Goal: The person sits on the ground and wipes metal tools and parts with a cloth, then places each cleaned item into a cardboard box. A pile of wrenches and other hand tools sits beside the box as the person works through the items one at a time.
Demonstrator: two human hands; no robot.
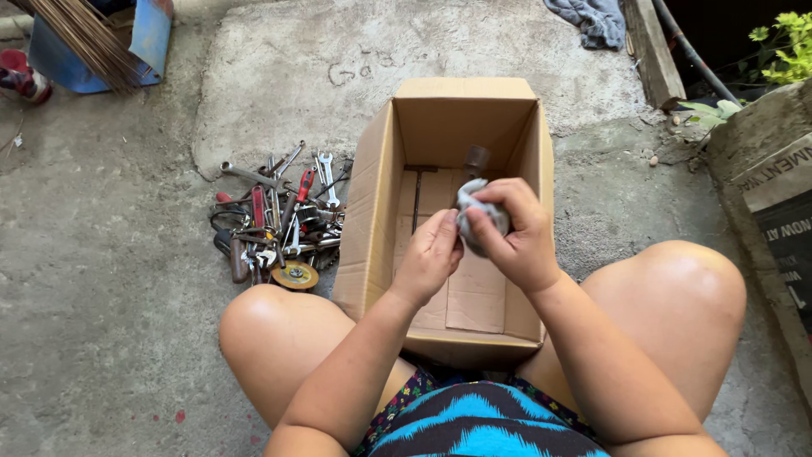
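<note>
I sit on a concrete floor with an open cardboard box [370, 203] between my knees. Over the box my right hand [523, 237] presses a grey cloth [474, 211] around a tool whose dark metal end [477, 158] sticks up beyond the cloth. My left hand [431, 258] is closed on the tool's lower part, right beside the cloth. A long thin metal tool [416, 196] lies on the box's bottom.
A heap of hand tools [275, 220] lies on the floor left of the box: wrenches, red-handled pliers and a round yellow disc [295, 275]. A blue bin with a broom [93, 38] stands far left. A grey rag [596, 21] and a wooden plank [655, 51] lie at the back right.
</note>
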